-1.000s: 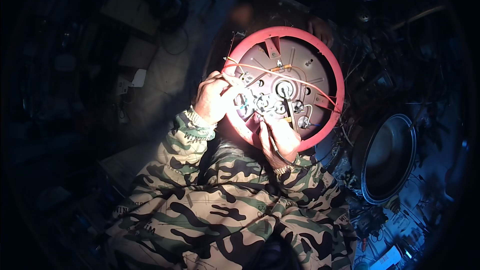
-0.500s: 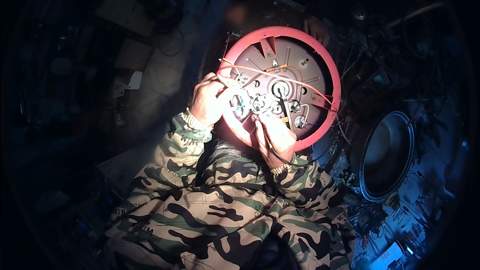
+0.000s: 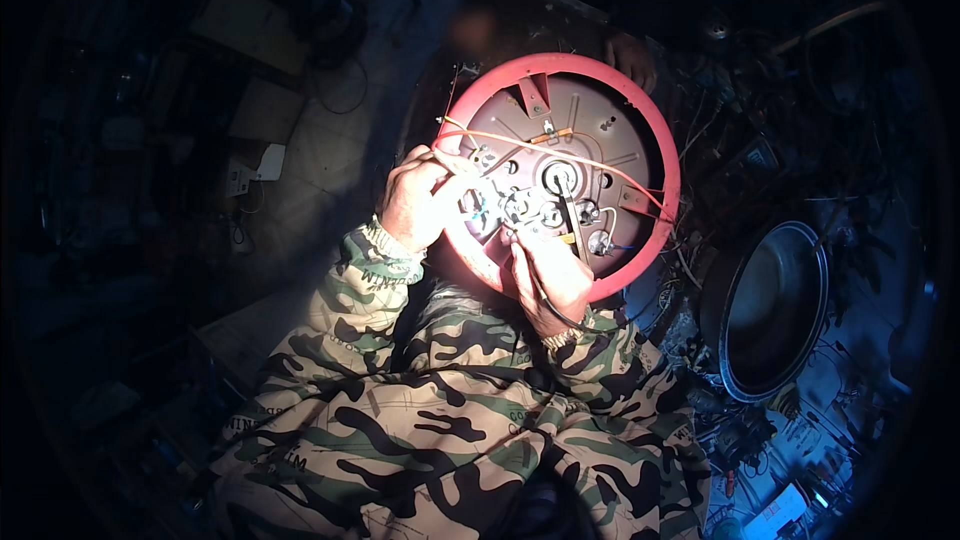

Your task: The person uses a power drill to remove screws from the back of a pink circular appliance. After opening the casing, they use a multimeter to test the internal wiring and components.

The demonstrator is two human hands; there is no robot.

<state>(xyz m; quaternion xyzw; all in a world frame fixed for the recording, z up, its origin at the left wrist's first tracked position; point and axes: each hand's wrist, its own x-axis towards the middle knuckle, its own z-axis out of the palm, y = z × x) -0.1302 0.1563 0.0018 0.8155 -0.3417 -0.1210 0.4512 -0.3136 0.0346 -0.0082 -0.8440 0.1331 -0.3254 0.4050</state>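
Observation:
A round appliance body with a red rim (image 3: 672, 160) lies with its underside up at my lap. Inside, its brown metal base plate (image 3: 600, 105) carries wires, terminals and a round spring-like part (image 3: 562, 179) at the middle. My left hand (image 3: 418, 198) is closed at the left rim, its fingertips reaching inside; glare hides what they pinch. Over the near rim, my right hand (image 3: 552, 278) is closed too, fingertips pinched beside the small brightly lit parts (image 3: 520, 205). What it grips is too small to name. A black cord (image 3: 565, 318) passes below this hand.
A large round metal pot (image 3: 775, 310) stands to the right, with tools and cluttered parts (image 3: 760, 440) around it. Beyond the far rim is another person's hand (image 3: 632, 58). Cardboard-like sheets (image 3: 265, 110) lie on the floor at left. An orange wire (image 3: 560, 152) crosses the appliance.

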